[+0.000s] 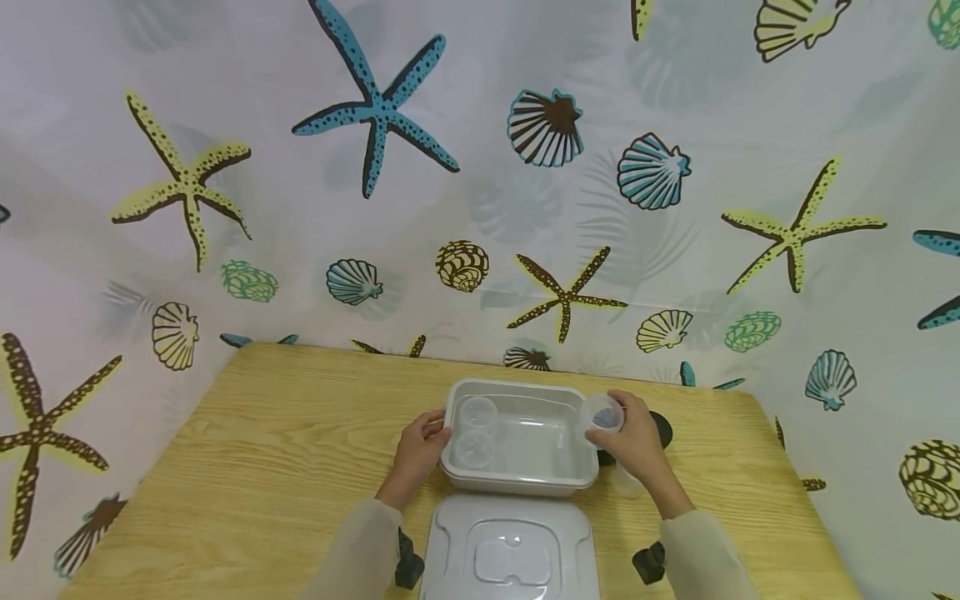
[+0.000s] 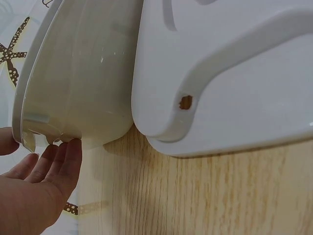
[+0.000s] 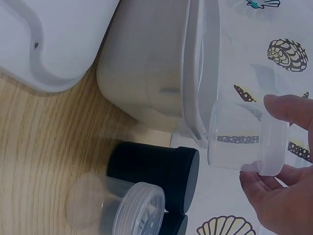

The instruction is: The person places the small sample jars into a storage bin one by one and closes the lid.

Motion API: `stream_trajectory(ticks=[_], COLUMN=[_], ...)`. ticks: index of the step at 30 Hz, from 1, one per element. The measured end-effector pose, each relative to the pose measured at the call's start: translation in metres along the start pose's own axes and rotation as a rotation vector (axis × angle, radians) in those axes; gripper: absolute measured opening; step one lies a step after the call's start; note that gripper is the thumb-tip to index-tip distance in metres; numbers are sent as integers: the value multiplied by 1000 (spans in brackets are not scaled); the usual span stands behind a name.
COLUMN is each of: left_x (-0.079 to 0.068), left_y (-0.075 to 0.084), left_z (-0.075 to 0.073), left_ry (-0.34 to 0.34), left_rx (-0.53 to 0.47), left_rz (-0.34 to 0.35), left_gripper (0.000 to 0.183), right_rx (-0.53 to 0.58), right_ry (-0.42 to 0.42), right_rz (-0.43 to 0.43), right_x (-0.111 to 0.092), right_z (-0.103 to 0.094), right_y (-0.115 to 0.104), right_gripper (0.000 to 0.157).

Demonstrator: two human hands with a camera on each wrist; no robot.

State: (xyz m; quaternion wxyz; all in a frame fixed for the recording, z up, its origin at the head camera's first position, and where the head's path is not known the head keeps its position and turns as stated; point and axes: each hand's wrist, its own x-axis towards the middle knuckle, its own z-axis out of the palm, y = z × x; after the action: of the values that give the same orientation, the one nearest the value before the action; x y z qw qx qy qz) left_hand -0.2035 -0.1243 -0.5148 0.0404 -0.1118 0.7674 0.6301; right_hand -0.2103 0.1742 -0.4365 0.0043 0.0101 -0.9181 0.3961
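Right hand [image 1: 636, 442] pinches a jar [image 3: 234, 143] at the box's right rim

The right arm reaches from the near right; thumb and fingers pinch the jar's cap [image 3: 274, 147] – the jar is about upright. The left hand [image 1: 420, 446] grips the box [image 1: 517, 482] at its left end – thumb at the rim, fingertips on the outer wall. Inside, at left, are two clear jars [image 1: 476, 448].
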Motion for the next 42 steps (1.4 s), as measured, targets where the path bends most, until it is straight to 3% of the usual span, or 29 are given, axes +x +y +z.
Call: stream_trajectory(ticks=[29, 42], left_x=[0, -2], left_y=[0, 2], left_z=[2, 1], left_ry=[-7, 11], left_rx=[-7, 7], left_rz=[-8, -1], left_gripper=[40, 39], right_rx=[23, 26], right_ry=[-6, -29], right_rz=[-56, -66], right_x=[10, 18], right_z=[46, 78], right_y=[-14, -6], right_gripper=[68, 66])
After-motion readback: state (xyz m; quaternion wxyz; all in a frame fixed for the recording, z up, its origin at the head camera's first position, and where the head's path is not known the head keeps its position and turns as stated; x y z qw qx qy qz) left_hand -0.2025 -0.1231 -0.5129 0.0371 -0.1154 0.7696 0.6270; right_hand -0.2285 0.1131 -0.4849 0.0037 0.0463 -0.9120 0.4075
